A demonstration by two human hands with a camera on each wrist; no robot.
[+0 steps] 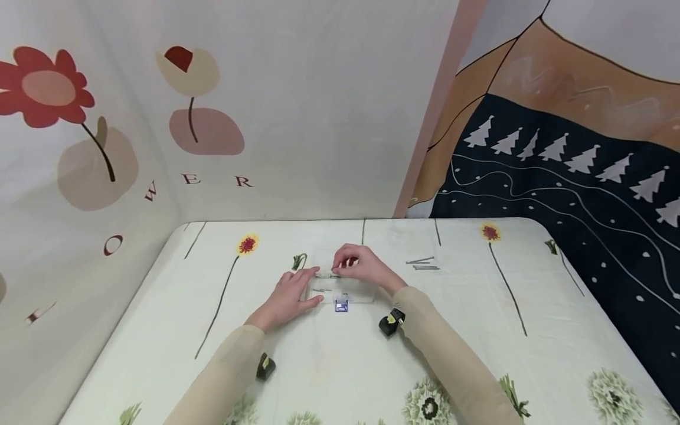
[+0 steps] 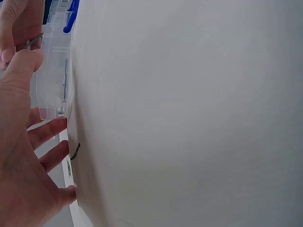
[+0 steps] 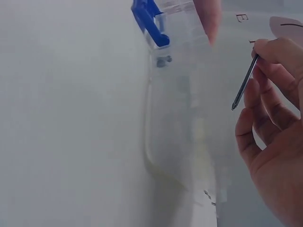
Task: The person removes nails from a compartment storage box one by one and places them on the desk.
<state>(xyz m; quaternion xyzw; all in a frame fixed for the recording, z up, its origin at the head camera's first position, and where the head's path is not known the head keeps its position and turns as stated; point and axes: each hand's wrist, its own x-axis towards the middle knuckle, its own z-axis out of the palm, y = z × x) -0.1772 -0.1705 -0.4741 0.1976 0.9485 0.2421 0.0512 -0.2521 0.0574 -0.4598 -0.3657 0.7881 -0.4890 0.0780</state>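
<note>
The right hand is pinching a nail between thumb and fingers, holding it just over the clear box on the table. The left hand is lying open, its straight fingers steadying the box's left side. The left wrist view is showing another nail lying inside the box; the right wrist view is showing its blue latch. More nails are lying well to the right.

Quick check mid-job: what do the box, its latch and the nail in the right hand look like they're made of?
Box: clear glossy plastic, apparently; the cloth shows through it. Latch: opaque blue plastic, smooth. Nail pinched by the right hand: likely steel; thin, dark grey, dull sheen.
</note>
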